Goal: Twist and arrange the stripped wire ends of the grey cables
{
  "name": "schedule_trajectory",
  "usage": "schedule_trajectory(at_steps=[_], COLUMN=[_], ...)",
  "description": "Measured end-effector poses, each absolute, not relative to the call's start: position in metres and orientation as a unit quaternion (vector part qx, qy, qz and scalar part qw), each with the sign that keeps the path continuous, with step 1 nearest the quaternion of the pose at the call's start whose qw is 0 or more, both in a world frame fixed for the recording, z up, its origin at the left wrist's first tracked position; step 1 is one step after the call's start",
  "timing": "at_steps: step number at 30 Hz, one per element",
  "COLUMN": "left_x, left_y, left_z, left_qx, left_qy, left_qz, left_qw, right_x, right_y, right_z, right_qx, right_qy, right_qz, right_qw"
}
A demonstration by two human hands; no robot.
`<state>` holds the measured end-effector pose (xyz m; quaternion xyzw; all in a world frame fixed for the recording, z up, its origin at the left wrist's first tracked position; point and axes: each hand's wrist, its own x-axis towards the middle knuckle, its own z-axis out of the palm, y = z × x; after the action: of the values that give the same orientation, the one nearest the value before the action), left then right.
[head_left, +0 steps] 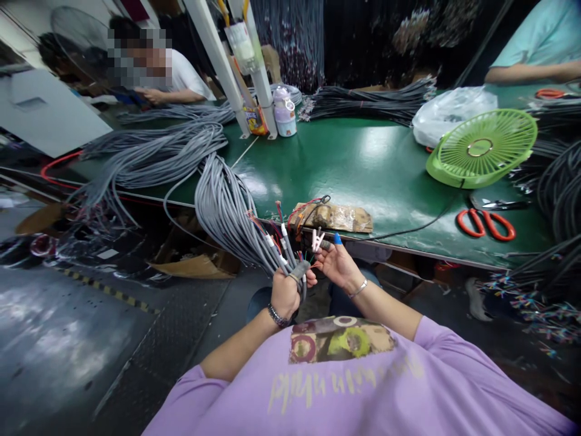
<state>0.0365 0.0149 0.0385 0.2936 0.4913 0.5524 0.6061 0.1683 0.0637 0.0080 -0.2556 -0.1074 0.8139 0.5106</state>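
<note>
My left hand [287,292], with a grey wrapping on the thumb, is closed around the ends of several grey cables [227,209]. Thin coloured wires [301,257] fan out from a stripped cable end above that fist. At these wires, my right hand [339,266] has its fingers curled in, seemingly pinching a reddish strand; a blue cover [337,238] is on one fingertip. Just beyond its fingers stands a pale pink clip [318,240], close to the bench edge. White sleeves [284,231] wrap other cable ends, with red and blue wires sticking out.
A taped cardboard piece [345,218] lies along the green bench [363,157] edge. Red-handled scissors [485,223], a green fan [483,148], a plastic bag [454,112] and a bottle [284,112] stand farther off. Two other people sit across the bench.
</note>
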Motion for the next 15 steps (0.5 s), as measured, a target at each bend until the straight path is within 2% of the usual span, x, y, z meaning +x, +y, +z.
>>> schedule_trajectory(at_steps=[7,12,15], left_x=[0.019,0.003,-0.001], left_y=[0.006,-0.010,-0.022], left_z=[0.036,0.031,0.030], left_qx=[0.300,0.375,0.440], left_qy=[0.468,0.455,0.459], left_qz=[0.537,0.514,0.479], left_qw=[0.634,0.623,0.605], right_x=[0.187,0.187,0.180], right_y=[0.049,0.027,0.012], right_z=[0.004,0.021,0.038], right_qx=[-0.337,-0.378,-0.349], right_qy=[-0.191,-0.391,-0.515], right_qz=[0.775,0.708,0.661], right_qw=[0.499,0.451,0.420])
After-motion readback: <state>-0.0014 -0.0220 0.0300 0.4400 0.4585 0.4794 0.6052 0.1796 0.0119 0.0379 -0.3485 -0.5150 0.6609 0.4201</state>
